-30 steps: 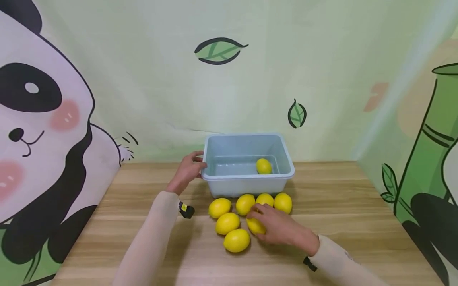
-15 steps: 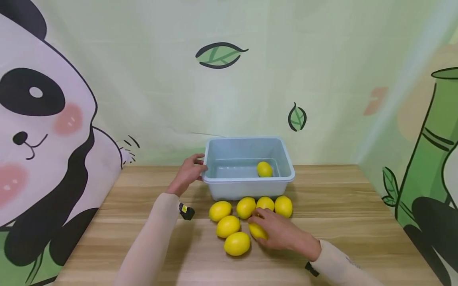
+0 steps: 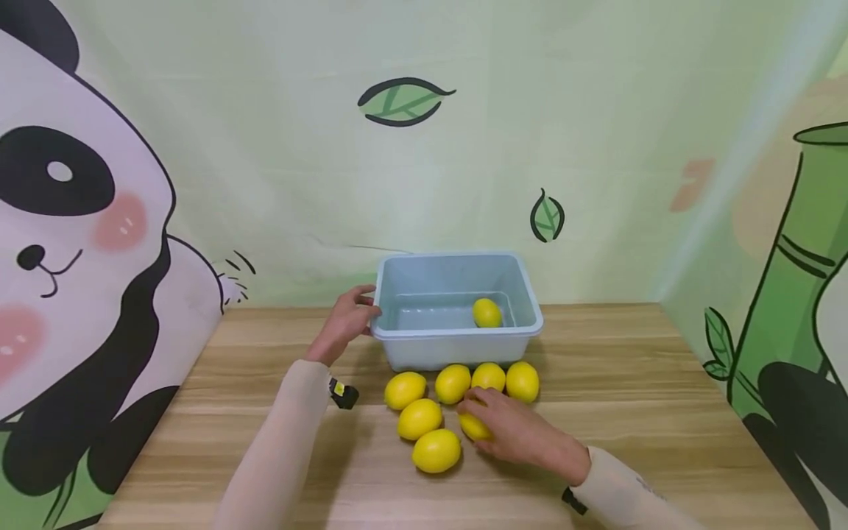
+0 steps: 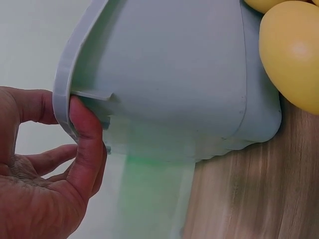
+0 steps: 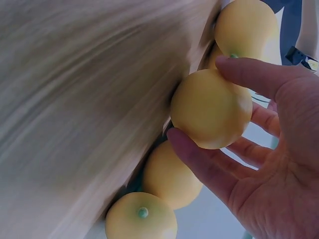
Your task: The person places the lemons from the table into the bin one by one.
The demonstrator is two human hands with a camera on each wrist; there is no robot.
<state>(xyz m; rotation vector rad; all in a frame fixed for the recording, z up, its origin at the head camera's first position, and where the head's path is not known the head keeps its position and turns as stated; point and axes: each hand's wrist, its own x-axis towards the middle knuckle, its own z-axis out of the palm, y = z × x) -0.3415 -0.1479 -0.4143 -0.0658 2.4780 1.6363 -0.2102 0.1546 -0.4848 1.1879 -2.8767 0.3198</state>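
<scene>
In the head view my left hand (image 3: 347, 320) holds the left rim of a light blue plastic basin (image 3: 457, 352). The left wrist view shows thumb and fingers on either side of the basin's rim (image 4: 63, 84). One lemon (image 3: 486, 313) lies inside, toward the right. My right hand (image 3: 523, 430) grips another lemon (image 3: 473, 427) on the table, in front of the basin. Seen from the right wrist, that lemon (image 5: 209, 107) sits between thumb and fingers, low at the wooden surface. Its far side is hidden.
Several loose lemons (image 3: 453, 384) lie close together before the basin, some right beside my right hand. Two of them, including the nearest lemon (image 3: 436, 450), are left of the held one. Behind the wooden table (image 3: 629, 397) hangs a printed backdrop (image 3: 285, 169).
</scene>
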